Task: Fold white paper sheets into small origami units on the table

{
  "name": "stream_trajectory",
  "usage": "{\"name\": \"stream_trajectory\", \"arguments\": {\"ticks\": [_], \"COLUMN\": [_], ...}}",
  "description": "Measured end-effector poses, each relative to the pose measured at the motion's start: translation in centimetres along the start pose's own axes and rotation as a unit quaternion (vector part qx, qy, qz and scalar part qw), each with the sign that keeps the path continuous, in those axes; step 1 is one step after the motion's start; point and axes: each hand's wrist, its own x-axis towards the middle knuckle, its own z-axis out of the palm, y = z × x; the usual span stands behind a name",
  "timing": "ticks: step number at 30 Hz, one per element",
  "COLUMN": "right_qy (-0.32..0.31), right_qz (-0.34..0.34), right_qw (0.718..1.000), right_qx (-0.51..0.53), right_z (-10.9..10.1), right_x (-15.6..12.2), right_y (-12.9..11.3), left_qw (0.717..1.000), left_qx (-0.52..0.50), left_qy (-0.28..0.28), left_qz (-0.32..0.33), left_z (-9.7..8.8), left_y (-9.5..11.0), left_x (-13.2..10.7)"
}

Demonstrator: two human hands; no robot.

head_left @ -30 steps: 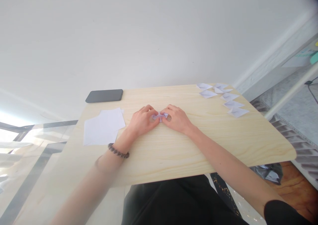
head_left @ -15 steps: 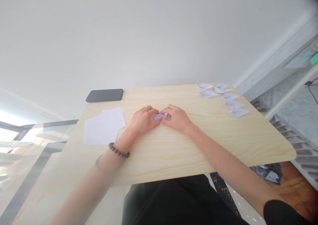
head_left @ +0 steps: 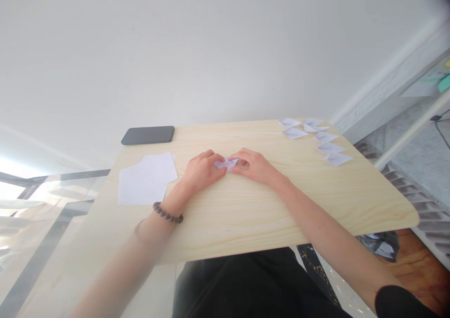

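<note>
A small folded white paper point(head_left: 227, 164) is between my two hands over the middle of the wooden table. My left hand point(head_left: 203, 170), with a dark bead bracelet point(head_left: 168, 213) at the wrist, pinches its left side between thumb and fingers. At its right side, the thumb and fingertips of my right hand point(head_left: 255, 166) grip the paper. Part of the paper is hidden by the fingertips. Left of my left hand lie several white paper sheets point(head_left: 142, 182), overlapping. Several folded paper pieces point(head_left: 330, 148) with pointed ends rest at the table's far right.
A dark grey phone-like slab point(head_left: 147, 135) lies at the back left of the table point(head_left: 228, 229). The white wall point(head_left: 218, 51) rises right behind the table. Below the right edge is a dark plastic bag point(head_left: 381, 245) on the floor.
My right hand has shifted slightly to the right, its fingers a little more spread along the paper. The folded paper looks more opened out. My left hand stays nearly still.
</note>
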Motion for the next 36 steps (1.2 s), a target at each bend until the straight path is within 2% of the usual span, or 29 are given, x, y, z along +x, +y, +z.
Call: {"name": "stream_trajectory", "arguments": {"ticks": [4,11,15,18,25,31,36], "right_qy": [0.012,0.037,0.026,0.016,0.019,0.043,0.046], "right_qz": [-0.018,-0.046,-0.058,-0.051,-0.037,-0.006,0.007], "right_qw": [0.999,0.998,0.998,0.998,0.998,0.994,0.99], "right_qx": [0.027,-0.003,-0.017,-0.032,-0.05,-0.098,-0.133], "right_z": [-0.3,-0.3,-0.3,-0.2,0.1,0.9,1.5], "right_x": [0.0,0.2,0.2,0.1,0.0,0.2,0.4], "right_y": [0.8,0.9,0.7,0.5,-0.3,-1.2,-1.3], "left_qw": [0.998,0.99,0.985,0.984,0.993,0.997,0.998], "left_qx": [-0.054,-0.128,-0.142,-0.144,-0.096,-0.017,0.014], "left_qy": [-0.003,-0.001,0.002,-0.001,-0.001,-0.012,-0.007], "left_qz": [0.019,0.055,0.102,0.107,0.062,0.071,0.054], "left_z": [-0.3,-0.7,-0.4,-0.4,-0.8,-0.6,-0.4], "left_y": [-0.8,-2.9,-3.1,-3.0,-1.6,-0.6,-0.2], "left_x": [0.0,-0.1,0.0,0.0,-0.2,-0.1,-0.1]}}
